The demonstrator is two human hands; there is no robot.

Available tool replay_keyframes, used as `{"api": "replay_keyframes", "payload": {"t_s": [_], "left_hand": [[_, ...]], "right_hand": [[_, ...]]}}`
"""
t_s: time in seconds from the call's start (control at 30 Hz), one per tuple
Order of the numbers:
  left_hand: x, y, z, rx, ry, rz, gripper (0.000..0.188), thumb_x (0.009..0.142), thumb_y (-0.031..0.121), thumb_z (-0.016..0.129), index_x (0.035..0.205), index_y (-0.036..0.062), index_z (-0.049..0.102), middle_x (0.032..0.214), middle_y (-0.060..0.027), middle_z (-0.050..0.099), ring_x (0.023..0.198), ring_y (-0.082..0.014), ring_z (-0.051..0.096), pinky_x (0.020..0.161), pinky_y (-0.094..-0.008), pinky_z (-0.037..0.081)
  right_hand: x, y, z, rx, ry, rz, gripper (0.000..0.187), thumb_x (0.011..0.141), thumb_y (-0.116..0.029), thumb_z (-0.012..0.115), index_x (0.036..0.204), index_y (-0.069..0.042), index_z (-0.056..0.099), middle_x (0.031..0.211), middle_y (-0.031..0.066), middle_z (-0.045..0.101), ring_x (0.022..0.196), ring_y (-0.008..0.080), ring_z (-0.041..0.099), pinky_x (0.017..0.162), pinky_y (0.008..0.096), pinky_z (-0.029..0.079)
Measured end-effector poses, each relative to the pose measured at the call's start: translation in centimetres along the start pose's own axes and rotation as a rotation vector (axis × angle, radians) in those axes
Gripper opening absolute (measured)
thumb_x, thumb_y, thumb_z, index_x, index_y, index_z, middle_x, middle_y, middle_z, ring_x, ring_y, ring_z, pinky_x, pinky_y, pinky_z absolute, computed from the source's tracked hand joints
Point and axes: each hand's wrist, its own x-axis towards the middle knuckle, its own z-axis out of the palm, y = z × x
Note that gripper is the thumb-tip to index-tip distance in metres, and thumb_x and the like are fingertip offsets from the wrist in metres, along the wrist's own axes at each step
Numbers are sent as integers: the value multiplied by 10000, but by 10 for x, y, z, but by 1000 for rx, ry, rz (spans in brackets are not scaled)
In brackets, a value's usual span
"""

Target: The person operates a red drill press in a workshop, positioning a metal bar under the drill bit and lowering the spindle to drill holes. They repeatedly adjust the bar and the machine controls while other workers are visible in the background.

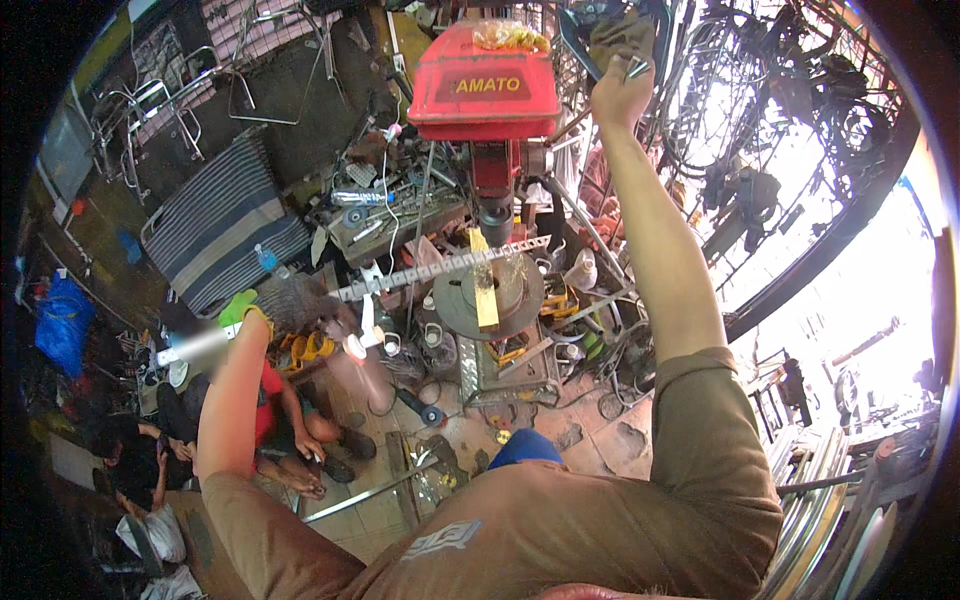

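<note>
Standing drill press (480,95): red head at the top, dark chuck (494,213) pointing down over a round plate (455,303).
Slotted bar (420,273): long and pale, lying across beneath the drill press's chuck and running off to its left, part of its length hidden.
Yellow strip (487,302): on the round plate at the foot of the drill press, crossing the slotted bar.
Left hand (240,306): well left of the drill press, in a green-and-yellow covering, at the slotted bar; the fingers are too unclear to tell how far this grip is closed.
Right hand (620,97): raised to the right of the drill press, its grip curled around the end of the feed lever (572,125).
Co-worker (272,400): seated left of the drill press, in a red top.
Striped cloth (220,215): farther left of the drill press.
Cables (715,130): a dark tangle, right of the drill press.
</note>
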Motion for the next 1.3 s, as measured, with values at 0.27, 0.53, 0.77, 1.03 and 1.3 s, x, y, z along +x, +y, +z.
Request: {"api": "replay_keyframes", "payload": {"t_s": [0.27,0.53,0.77,1.03,1.3], "left_hand": [[-15,7,105,-397,369,-53,364,889,404,607,878,49,682,809,-218,655,781,-386,646,698,-485,501],[-9,56,199,-561,432,-281,395,908,435,574,874,51,661,813,-223,649,762,-410,636,671,-491,480],[-9,111,231,-682,452,-381,387,912,450,572,934,72,657,830,-228,654,811,-421,638,694,-486,487],[-6,182,259,-1111,469,-445,427,926,471,550,1049,82,674,796,-193,668,757,-384,655,662,-452,501],[2,202,284,-975,419,-479,476,917,523,531,1006,70,646,896,-206,679,845,-412,648,728,-510,485]], "right_hand": [[1,-4,2,-39,-34,52,203,873,-101,581,1046,4,561,973,204,658,929,373,635,834,431,465],[-1,-5,5,-56,13,74,205,856,-89,594,1042,-4,578,955,198,673,909,377,651,813,433,482],[1,6,6,-69,13,80,192,848,-88,614,1010,11,590,941,191,673,892,368,648,816,432,479],[3,3,0,-80,-42,127,208,878,-130,594,1015,25,572,1007,198,645,940,336,626,832,421,470],[4,11,2,-154,18,72,178,866,-107,628,1004,2,599,927,132,643,825,247,627,753,363,491]]}}
